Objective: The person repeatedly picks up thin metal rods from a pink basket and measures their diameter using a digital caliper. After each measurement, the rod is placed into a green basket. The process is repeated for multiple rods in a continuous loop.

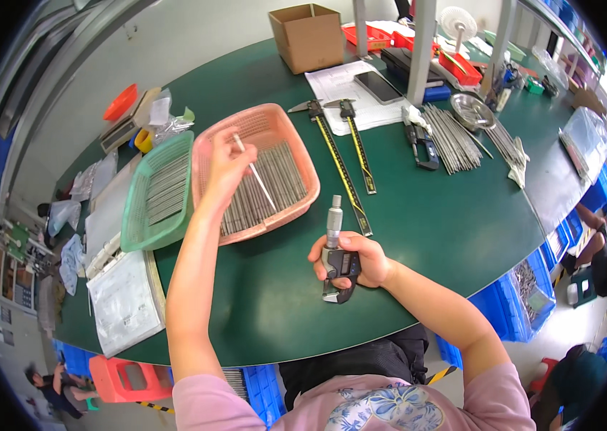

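Note:
Over the pink basket (296,154), my left hand (228,169) is closed on a thin metal rod (262,188), which slants down to the right above the others. Many similar grey rods (275,169) lie side by side in that basket. My right hand (361,262) is wrapped round a digital micrometer (339,262), held upright with its thimble at the top. Left of the pink basket stands a green basket (131,208) that also holds metal rods (167,190). Two digital calipers (339,172) lie just right of the pink basket.
A phone (379,87) rests on papers (332,79) near a cardboard box (307,39). Further right lie a second micrometer (422,144), loose rods (453,140) and a metal bowl (472,108). At left are a plastic-covered folder (124,305) and a scale (127,122). Blue bins (526,302) stand beyond the table edge.

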{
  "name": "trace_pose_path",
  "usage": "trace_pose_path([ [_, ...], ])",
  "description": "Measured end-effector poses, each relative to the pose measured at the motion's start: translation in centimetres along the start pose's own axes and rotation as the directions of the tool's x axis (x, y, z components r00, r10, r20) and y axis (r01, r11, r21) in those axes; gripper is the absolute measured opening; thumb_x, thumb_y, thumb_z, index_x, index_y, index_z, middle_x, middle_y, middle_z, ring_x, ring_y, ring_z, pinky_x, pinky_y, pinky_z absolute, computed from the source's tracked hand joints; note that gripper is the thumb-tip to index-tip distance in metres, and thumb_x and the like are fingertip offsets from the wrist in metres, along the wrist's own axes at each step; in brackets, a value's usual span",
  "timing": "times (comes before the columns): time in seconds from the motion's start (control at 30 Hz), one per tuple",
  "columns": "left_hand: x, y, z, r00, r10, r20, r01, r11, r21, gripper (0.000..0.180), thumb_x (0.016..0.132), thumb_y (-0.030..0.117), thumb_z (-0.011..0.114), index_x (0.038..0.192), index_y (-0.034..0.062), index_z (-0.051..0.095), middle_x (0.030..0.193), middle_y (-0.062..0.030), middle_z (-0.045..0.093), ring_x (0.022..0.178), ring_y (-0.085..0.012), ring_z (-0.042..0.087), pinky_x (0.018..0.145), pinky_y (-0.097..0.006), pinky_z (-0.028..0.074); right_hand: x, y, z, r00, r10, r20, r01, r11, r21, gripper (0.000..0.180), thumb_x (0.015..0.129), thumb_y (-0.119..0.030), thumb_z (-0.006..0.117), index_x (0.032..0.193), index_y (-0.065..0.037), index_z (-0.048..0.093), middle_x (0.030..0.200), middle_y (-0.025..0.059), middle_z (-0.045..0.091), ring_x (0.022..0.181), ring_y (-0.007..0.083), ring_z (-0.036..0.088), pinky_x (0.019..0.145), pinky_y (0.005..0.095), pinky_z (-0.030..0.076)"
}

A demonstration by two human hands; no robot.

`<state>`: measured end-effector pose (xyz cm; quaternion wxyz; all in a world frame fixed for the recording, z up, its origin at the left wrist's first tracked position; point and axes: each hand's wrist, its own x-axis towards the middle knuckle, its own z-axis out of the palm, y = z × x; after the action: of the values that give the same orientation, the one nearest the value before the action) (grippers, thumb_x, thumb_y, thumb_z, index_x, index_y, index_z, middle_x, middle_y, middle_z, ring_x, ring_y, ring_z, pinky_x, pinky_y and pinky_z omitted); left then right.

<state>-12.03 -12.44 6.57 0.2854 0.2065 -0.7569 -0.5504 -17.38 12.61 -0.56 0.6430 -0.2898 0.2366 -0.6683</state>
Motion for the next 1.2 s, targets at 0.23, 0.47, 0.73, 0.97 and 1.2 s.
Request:
trace_pose_path([
  [0.23, -5.5, -0.7, -1.8, 0.944, -0.207, 0.258, 0.216, 0.976, -0.008, 0.034, 0.077, 0.000, 0.057, 0.110, 0.0023, 0.047, 0.090, -0.0088, 0.056, 0.079, -0.0160, 0.058, 0.068, -0.028, 0.049, 0.0, 0.3, 0.0, 1.000, -0.020, -0.010, 0.020, 0.999, -0.051, 0.042, 0.083, -0.037, 0.046, 0.095, 0.003, 0.054, 0.070, 0.0123, 0.060, 0.039, 0.0123, 0.046, 0.039, 0.0227, 0.037],
  [0.47, -6.5, 0.8, -0.6, 0.931, -0.308, 0.198, 0.257, 0.935, 0.246, 0.015, 0.082, 0.002, 0.054, 0.096, 0.0014, 0.050, 0.083, -0.0079, 0.059, 0.073, -0.0129, 0.058, 0.064, -0.024, 0.049, -0.8, -0.1, 0.2, 0.997, 0.005, -0.082, -0.004, 1.000, 0.003, 0.049, 0.082, -0.044, 0.042, 0.096, 0.002, 0.054, 0.071, 0.0124, 0.061, 0.041, 0.0132, 0.047, 0.040, 0.0226, 0.038],
  [0.73, -13.7, 1.9, 1.3, 0.984, 0.008, 0.178, 0.067, 0.910, -0.408, 0.011, 0.088, 0.010, 0.049, 0.096, 0.0042, 0.045, 0.096, -0.0202, 0.060, 0.081, -0.0228, 0.063, 0.067, -0.028, 0.053, 0.8, -2.8, 2.5, 0.926, -0.098, -0.365, 0.148, 0.983, 0.111, 0.070, 0.082, -0.062, 0.023, 0.089, 0.001, 0.053, 0.068, 0.0134, 0.057, 0.039, 0.0162, 0.046, 0.038, 0.0243, 0.038],
  [0.97, -17.1, -1.7, 3.2, 0.943, -0.111, 0.315, 0.289, 0.740, -0.607, 0.013, 0.089, 0.013, 0.046, 0.097, 0.0056, 0.039, 0.095, -0.0233, 0.058, 0.084, -0.0265, 0.062, 0.070, -0.032, 0.054, 1.3, -1.8, 2.4, 0.912, -0.094, -0.400, 0.135, 0.988, 0.076, 0.066, 0.086, -0.057, 0.024, 0.088, 0.003, 0.052, 0.068, 0.0143, 0.057, 0.039, 0.0150, 0.045, 0.037, 0.0226, 0.037],
  [1.2, -17.5, -2.0, 3.4, 0.930, -0.127, 0.344, 0.315, 0.759, -0.570, 0.013, 0.089, 0.008, 0.046, 0.098, 0.0041, 0.038, 0.095, -0.0240, 0.059, 0.083, -0.0262, 0.063, 0.070, -0.031, 0.053, 0.8, -1.9, 1.8, 0.915, -0.033, -0.402, 0.089, 0.989, 0.122, 0.067, 0.086, -0.056, 0.024, 0.087, 0.004, 0.052, 0.068, 0.0156, 0.057, 0.037, 0.0154, 0.044, 0.036, 0.0230, 0.036],
])
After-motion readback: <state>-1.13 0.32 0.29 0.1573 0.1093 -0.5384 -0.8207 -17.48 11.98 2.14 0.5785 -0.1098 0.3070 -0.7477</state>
